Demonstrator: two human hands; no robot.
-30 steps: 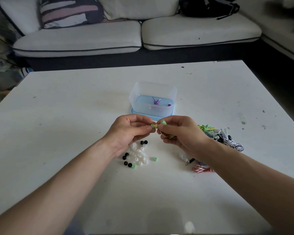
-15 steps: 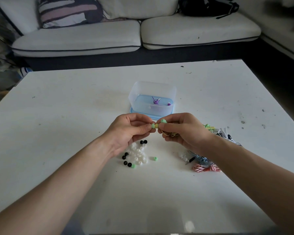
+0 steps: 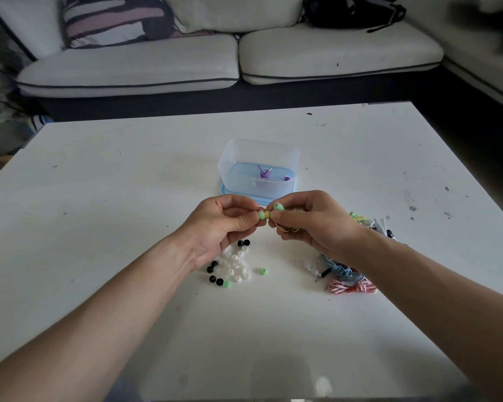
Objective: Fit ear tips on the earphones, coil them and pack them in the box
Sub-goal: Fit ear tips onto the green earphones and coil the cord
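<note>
Left hand [image 3: 221, 224] pinching a soft, dome-shaped green ear tip [image 3: 262, 215] between thumb and forefinger, the other fingers curling loosely. Right hand [image 3: 317, 224] facing it, fingertips gripping the yellow earphone [image 3: 268, 214], whose end is meeting that tip. A second green tip [image 3: 278, 206] is sticking up just above the forefinger. Thin loops of yellow cable [image 3: 291, 229] are hanging under the curled fingers.

Both hands hovering over the counter [image 3: 99, 227], which is white, smooth and speckled with dark marks.

- At 6 o'clock of the left hand, loose ear tips [image 3: 233, 264] lying scattered. They are small rounded caps, mostly white, some black, two green.
- At 5 o'clock of the right hand, tangled earphones [image 3: 346, 271] lying heaped, with blue cord and red-and-white striped cord.
- At 12 o'clock, a translucent, round-cornered plastic box [image 3: 233, 158] sitting on a flat blue base [image 3: 224, 193] and holding purple earphones [image 3: 264, 173].
</note>
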